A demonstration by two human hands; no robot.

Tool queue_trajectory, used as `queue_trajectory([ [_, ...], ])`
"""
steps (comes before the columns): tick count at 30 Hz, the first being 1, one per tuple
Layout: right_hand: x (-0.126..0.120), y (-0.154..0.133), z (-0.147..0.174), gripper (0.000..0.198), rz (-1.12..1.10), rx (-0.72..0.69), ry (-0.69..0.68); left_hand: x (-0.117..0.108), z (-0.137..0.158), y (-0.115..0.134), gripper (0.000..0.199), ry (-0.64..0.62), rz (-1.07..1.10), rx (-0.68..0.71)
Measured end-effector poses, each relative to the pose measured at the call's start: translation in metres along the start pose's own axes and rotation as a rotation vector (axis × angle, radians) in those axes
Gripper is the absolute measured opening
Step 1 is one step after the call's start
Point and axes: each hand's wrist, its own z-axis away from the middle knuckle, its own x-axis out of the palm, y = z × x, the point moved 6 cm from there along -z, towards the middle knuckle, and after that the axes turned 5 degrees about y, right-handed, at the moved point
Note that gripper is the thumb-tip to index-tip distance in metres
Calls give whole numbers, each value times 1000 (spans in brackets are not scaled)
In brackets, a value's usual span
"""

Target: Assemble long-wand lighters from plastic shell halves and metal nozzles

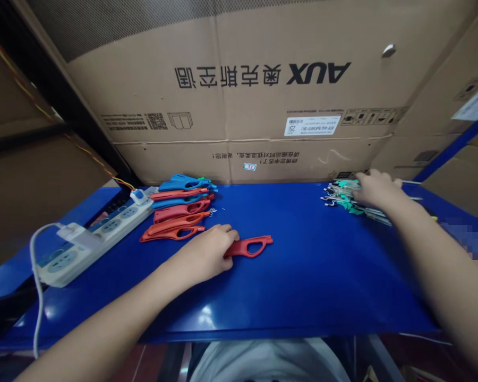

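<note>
Nearest, pale grey cloth (269,363) covers the person's lap below the straight front edge of a smooth, glossy blue tabletop (302,286) that throws back patches of light. Over its left half, the left hand (213,252) has its fingers closed around one end of a red moulded-plastic handle (242,249) with an oval loop; the loop and stubby tip stick out to the right, just above the blue surface.

At the left edge, a long white plastic power strip (107,233) lies slantwise, with a blocky white plug (79,236) and its smooth white cable (37,297) trailing off the front. Beside its far end is a row of similar looped blue, red and orange plastic handles (179,209), packed closely and partly overlapping.

Farther right, the right hand (376,188) bends over a tangled heap of thin metal strips with green pieces (344,199); its fingers hide part of the heap, and whether they grip anything cannot be told.

Behind everything, a creased brown corrugated-cardboard wall (242,32) with upside-down black print closes off the back, bearing a white paper label (313,126).
</note>
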Motion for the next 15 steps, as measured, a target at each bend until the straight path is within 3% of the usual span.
queue_trajectory([
  [2,-4,-19,8,38,1,31,-36,-7,2,-8,33,-1,-39,8],
  [4,-13,-54,17,40,-46,-30,-58,-21,2,-21,27,33,-65,6],
  [7,-26,-118,35,31,-208,-232,-78,-58,2,-47,25,143,-93,-40],
  [9,-29,-151,49,30,-310,-345,-75,-91,3,-65,28,283,-148,-78],
  [12,-17,-177,69,36,-356,-450,-150,-136,2,-90,38,475,-261,-136],
  [15,-6,-181,77,36,-419,-474,-184,-153,-11,-118,48,477,-241,-169],
])
